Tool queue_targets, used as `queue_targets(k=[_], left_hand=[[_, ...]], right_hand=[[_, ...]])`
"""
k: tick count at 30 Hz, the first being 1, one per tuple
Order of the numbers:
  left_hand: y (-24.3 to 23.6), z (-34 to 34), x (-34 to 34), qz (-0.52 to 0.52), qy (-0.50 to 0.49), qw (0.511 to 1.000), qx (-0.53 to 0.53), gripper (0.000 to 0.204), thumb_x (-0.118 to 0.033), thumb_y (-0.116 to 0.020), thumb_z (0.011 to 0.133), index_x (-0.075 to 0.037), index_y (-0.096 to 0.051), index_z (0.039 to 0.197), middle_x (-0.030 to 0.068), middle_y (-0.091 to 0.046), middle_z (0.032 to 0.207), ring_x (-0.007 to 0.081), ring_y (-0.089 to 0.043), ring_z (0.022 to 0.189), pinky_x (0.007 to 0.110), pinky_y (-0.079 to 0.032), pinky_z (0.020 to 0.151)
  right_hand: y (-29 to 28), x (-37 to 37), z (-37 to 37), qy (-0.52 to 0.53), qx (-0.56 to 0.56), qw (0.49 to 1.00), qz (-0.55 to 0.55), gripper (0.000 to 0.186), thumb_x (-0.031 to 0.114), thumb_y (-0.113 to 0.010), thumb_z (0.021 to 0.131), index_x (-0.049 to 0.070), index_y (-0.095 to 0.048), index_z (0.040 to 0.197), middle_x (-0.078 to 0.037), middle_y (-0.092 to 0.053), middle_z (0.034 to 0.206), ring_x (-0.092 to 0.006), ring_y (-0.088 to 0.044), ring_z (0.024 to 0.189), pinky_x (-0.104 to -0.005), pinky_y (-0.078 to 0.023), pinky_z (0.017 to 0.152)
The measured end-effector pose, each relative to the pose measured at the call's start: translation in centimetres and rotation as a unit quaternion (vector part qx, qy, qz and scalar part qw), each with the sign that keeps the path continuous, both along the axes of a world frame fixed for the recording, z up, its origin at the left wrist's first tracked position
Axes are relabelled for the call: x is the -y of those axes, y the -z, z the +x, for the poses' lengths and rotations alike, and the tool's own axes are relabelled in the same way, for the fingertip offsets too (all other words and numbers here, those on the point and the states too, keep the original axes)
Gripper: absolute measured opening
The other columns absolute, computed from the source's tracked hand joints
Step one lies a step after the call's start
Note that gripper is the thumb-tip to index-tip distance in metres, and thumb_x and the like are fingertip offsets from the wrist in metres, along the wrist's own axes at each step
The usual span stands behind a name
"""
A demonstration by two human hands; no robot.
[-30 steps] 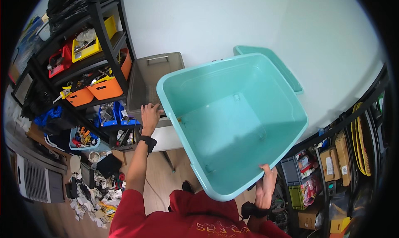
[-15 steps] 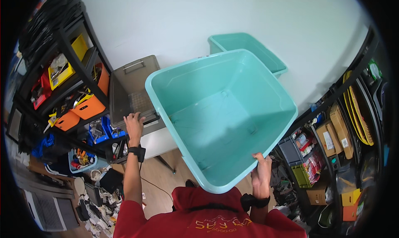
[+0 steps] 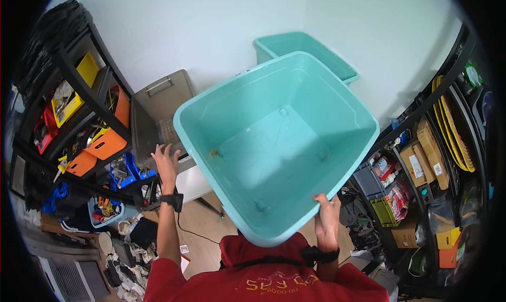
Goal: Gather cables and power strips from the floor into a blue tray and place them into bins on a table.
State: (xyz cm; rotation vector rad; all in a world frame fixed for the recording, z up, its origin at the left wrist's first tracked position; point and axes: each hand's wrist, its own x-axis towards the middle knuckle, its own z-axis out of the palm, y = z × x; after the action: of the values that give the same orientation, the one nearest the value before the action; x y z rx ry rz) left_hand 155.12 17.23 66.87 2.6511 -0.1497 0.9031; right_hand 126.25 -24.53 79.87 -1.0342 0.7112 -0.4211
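A large turquoise plastic tub is tilted in front of me, its open top facing me. Small dark marks and a brownish spot lie on its inside. My right hand grips the near right rim, thumb over the edge. To the left of the tub, my left hand is raised with fingers spread and nothing in them. It is nearest to the front edge of a smoky grey see-through bin with a handle. Whether it touches that bin I cannot tell.
A second turquoise tub stands behind by the white wall. Black shelving at left holds orange and yellow bins; a right-hand rack holds cardboard boxes. A white table is partly hidden. Cables and clutter lie on the floor at left.
My left hand has come off the grey bin's edge and its fingers have spread. The held tub has tipped slightly, and the whole view has shifted a little.
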Motion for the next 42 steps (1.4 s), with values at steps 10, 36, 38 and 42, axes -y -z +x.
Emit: queue_targets(k=[10, 36, 38, 42], left_hand=[[-12.0, -8.3, 4.7, -0.596, 0.257, 0.645, -0.403, 0.062, -0.050, -0.046, 0.107, -0.001, -0.050, 0.146, 0.0114, -0.063, 0.131, 0.0200, -0.060, 0.120, 0.035, -0.046, 0.103], [-19.3, -23.2, 19.3, -0.395, -0.058, 0.891, -0.215, 0.027, 0.002, -0.067, 0.084, 0.010, -0.066, 0.109, 0.0124, -0.073, 0.091, 0.0177, -0.066, 0.081, 0.032, -0.053, 0.078], [-18.5, -24.1, 19.8, -0.396, -0.051, 0.894, -0.203, 0.027, 0.002, -0.067, 0.084, 0.011, -0.067, 0.109, 0.0112, -0.072, 0.092, 0.0156, -0.065, 0.079, 0.030, -0.051, 0.074], [-17.3, -23.7, 23.0, -0.391, -0.059, 0.904, -0.160, 0.024, 0.001, -0.065, 0.083, 0.010, -0.067, 0.105, 0.0097, -0.071, 0.089, 0.0134, -0.062, 0.075, 0.029, -0.049, 0.070]], right_hand=[[-5.3, 7.4, -2.5, -0.087, -0.068, 0.985, -0.133, 0.035, 0.000, -0.061, 0.077, -0.009, -0.060, 0.110, -0.011, -0.064, 0.094, -0.0192, -0.063, 0.083, -0.0331, -0.053, 0.076], [-6.5, 26.8, 14.1, -0.458, 0.009, 0.875, -0.157, 0.039, 0.010, -0.062, 0.085, -0.007, -0.061, 0.120, -0.008, -0.066, 0.102, -0.0135, -0.061, 0.089, -0.0287, -0.051, 0.079], [-6.3, 28.1, 16.4, -0.490, 0.001, 0.853, -0.178, 0.038, 0.011, -0.060, 0.086, -0.006, -0.060, 0.120, -0.008, -0.066, 0.104, -0.0156, -0.061, 0.093, -0.0312, -0.050, 0.082], [-6.1, 29.1, 20.6, -0.471, -0.011, 0.860, -0.197, 0.040, 0.011, -0.060, 0.086, -0.006, -0.060, 0.122, -0.010, -0.067, 0.107, -0.0182, -0.062, 0.095, -0.0330, -0.050, 0.085]])
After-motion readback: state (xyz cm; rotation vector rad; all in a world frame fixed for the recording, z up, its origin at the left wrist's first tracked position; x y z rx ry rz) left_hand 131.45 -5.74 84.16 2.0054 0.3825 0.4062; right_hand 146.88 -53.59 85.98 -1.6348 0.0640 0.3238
